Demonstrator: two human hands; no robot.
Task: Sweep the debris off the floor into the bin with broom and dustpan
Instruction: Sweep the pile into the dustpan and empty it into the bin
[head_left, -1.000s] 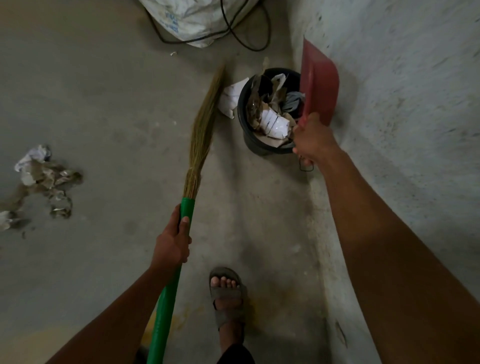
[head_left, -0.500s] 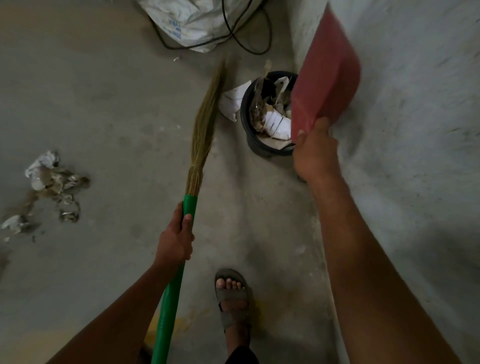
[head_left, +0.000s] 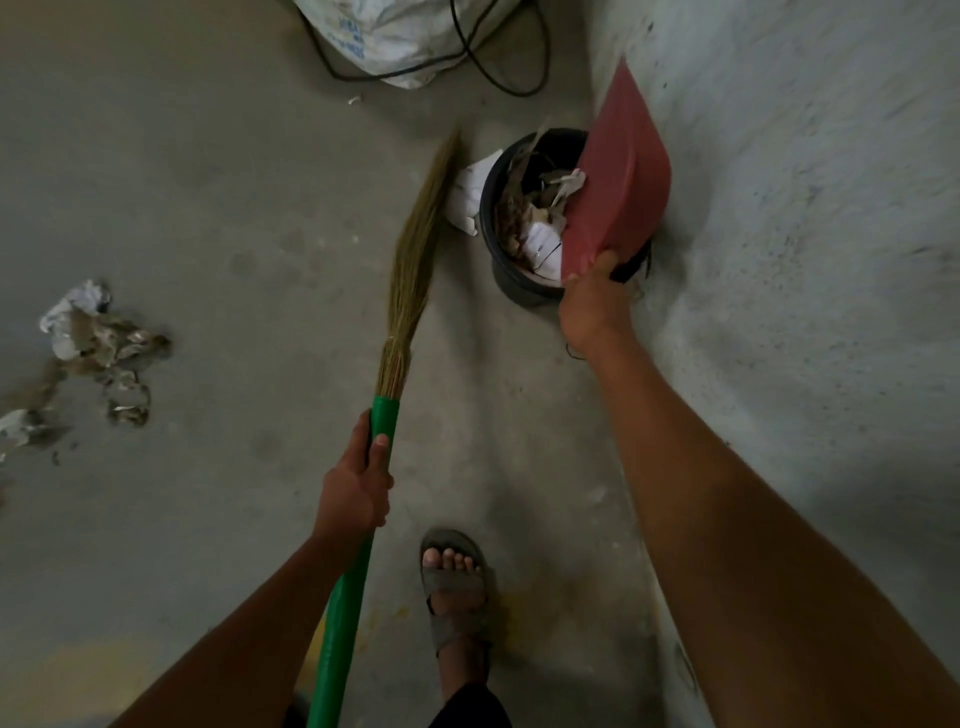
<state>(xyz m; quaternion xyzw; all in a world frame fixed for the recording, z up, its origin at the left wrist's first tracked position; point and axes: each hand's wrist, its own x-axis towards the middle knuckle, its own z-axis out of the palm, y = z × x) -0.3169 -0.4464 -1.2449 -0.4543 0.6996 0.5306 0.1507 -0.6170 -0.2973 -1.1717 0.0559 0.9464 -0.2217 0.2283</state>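
Note:
A black bin (head_left: 511, 283) full of paper and dry scraps stands on the floor against the wall. My right hand (head_left: 592, 306) grips the red dustpan (head_left: 618, 182), which is tipped over the bin's right side with its underside facing me. My left hand (head_left: 358, 493) grips the green handle of the grass broom (head_left: 415, 260); its bristles point toward the bin and end just left of it. A pile of crumpled paper and debris (head_left: 98, 353) lies on the floor far to the left.
A grey wall (head_left: 805, 260) runs along the right. A white sack (head_left: 395, 36) with black cables (head_left: 498, 73) lies behind the bin. A white paper scrap (head_left: 465, 195) leans at the bin's left. My sandalled foot (head_left: 454, 577) stands below.
The dustpan was upright beside the wall, then swung up and now tilts lower over the bin. The broom and my left hand have barely moved.

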